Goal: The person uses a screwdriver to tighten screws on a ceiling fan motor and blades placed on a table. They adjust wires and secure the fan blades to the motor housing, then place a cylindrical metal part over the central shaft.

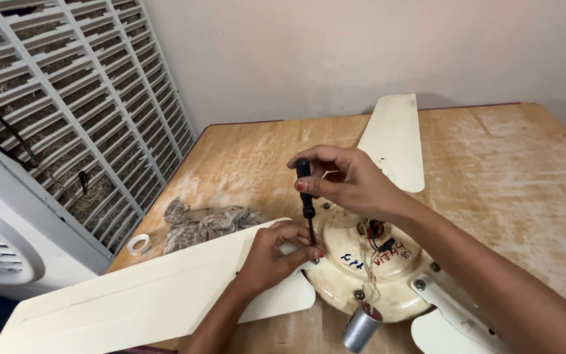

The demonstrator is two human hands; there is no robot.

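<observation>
Nearest the lens, a silver cylindrical capacitor dangling on twisted wires off the cream ceiling fan motor, loose enough to snag on a passing wrist. Left hand curled shut over the root of the near fan blade, fingertips just beside the working tip and exposed to a stab on any slip. Right hand closed around the black handle of a screwdriver, held upright, tip down at a screw on the motor's rim; a tilt or too little downward pressure likely to cam out and round the head. Beyond, a crumpled brown rag and a roll of tape on the worn wooden table, well apart from the work. Farther off, a second blade stretching away, slatted cooler panel crowding the table's left edge.
</observation>
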